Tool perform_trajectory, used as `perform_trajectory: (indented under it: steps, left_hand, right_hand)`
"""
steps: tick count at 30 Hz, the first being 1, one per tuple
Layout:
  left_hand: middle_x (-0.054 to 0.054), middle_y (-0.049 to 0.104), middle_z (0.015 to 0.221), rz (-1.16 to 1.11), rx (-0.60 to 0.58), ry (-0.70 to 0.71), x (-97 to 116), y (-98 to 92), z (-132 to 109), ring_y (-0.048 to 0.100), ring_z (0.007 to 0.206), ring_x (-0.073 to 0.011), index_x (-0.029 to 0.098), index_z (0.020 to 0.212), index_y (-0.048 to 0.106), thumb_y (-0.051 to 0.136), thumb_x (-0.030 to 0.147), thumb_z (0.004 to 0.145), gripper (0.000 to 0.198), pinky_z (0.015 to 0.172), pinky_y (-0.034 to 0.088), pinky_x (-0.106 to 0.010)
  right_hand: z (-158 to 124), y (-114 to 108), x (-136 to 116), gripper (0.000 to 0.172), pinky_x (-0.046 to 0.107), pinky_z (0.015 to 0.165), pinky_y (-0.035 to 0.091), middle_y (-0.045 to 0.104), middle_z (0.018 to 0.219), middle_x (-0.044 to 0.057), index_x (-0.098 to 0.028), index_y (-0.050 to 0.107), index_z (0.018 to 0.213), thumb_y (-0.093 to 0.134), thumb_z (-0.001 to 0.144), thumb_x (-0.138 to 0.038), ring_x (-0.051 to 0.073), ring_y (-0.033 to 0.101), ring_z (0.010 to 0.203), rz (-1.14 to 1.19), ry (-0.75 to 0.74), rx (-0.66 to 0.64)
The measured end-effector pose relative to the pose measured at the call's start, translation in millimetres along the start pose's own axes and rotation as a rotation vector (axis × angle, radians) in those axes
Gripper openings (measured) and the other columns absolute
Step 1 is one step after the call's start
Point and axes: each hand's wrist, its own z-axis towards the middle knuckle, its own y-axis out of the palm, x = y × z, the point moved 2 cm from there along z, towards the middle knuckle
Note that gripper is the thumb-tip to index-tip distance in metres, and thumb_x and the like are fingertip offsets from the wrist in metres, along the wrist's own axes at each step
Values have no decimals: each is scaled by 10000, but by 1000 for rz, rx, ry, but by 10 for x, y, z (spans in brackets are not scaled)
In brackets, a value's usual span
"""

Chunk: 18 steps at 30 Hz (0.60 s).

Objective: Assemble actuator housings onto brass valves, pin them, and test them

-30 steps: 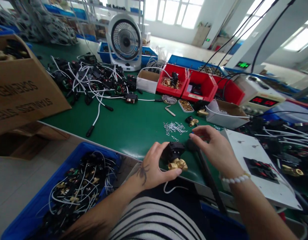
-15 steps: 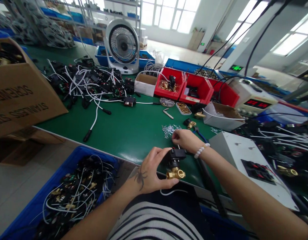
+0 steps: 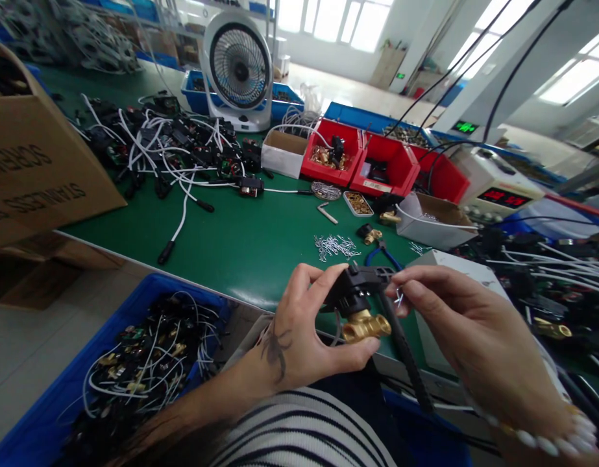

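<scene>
My left hand (image 3: 304, 331) is wrapped round a brass valve (image 3: 365, 326) with a black housing (image 3: 355, 288) on top, held over the table's front edge. Just right of it, my right hand (image 3: 455, 318) pinches a small silver clip (image 3: 399, 297) between thumb and fingers. Beyond the hands, a pile of similar silver clips (image 3: 334, 246) lies on the green table (image 3: 241, 250). Blue-handled pliers (image 3: 384, 254) and a small brass fitting with a black cap (image 3: 370, 233) lie right of the pile.
Red bins (image 3: 384, 165), a white fan (image 3: 239, 71) and tangled black parts with white cables (image 3: 182, 146) stand farther back. A cardboard box (image 3: 46, 155) is at left, above a blue crate (image 3: 148, 376) of parts. A white control box (image 3: 435, 337) sits at right.
My right hand has moved from the clip pile back to the right of the valve, with a clip now showing in its fingers. My left hand has shifted slightly right and up with the valve.
</scene>
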Motion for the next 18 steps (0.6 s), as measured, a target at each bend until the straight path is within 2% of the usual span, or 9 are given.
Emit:
perform_trajectory:
  steps: [3,7,10,18]
  left_hand:
    - [-55,493,1049,54,42,87,127,3,-2,541,932,-175,176,1335,483,762,416,649,778,824,529,-342]
    - [-68,504,1041,107,50,140,217,5,-2,540,904,-164,122,1324,504,756,411,649,777,776,532,-310]
    - [-70,514,1039,121,47,148,240,2,10,544,900,-163,111,1315,514,756,410,644,773,776,537,-307]
    - [-75,518,1063,130,16,164,253,-7,7,541,934,-167,100,1326,509,751,418,659,778,821,541,-309]
  right_hand:
    - [-84,8,-138,209,155,633,550,704,773,-39,-306,656,1083,661,875,-331,87,648,647,0,-1,8]
    - [-179,3,-257,38,59,671,517,721,846,-81,-314,683,884,645,883,-318,44,663,707,-136,-67,70]
    - [-209,3,-278,37,41,669,509,712,854,-102,-341,696,846,662,857,-349,49,671,750,-241,-115,95]
    - [-156,-37,-299,78,107,616,530,718,814,-98,-337,695,842,649,860,-398,86,663,684,-382,-148,17]
